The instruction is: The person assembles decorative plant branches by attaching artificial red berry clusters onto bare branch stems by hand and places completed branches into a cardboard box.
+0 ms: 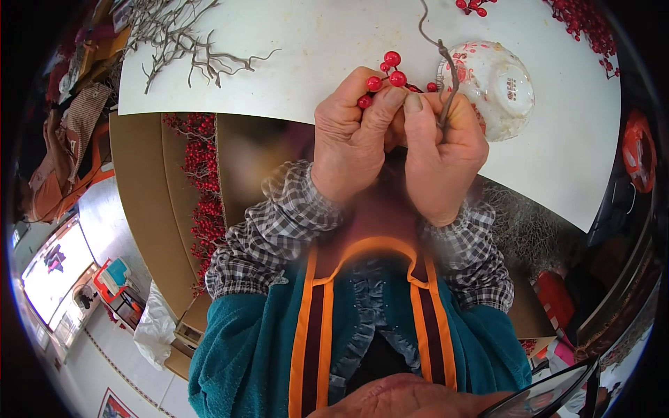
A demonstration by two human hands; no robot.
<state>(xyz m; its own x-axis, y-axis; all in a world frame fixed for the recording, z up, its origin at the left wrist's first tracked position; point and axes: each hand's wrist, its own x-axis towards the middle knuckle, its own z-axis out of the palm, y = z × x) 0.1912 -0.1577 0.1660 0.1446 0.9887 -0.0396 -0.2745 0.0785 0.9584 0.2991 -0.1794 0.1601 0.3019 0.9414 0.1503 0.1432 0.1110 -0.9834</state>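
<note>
Over the white table [300, 63] my left hand [348, 136] pinches a sprig of shiny red artificial berries [398, 78] between thumb and fingers. Close beside it, my right hand [446, 150] is closed around a thin brown twig [453, 73], whose bent end rises past the fingers toward the far edge. The two thumb tips nearly meet where sprig and twig come together. Exactly how they join is hidden by the fingers. Just right of my right hand sits an upturned white bowl [516, 104] with a red pattern and stained sides.
Bare brown branches [188, 45] lie at the table's far left. Red berry bunches [585, 31] are heaped at the far right, near a small berry sprig [474, 8]. A cardboard box [150, 174] with red berry stems [201, 167] stands left, below the table. Another person's arm [59, 143] shows at far left.
</note>
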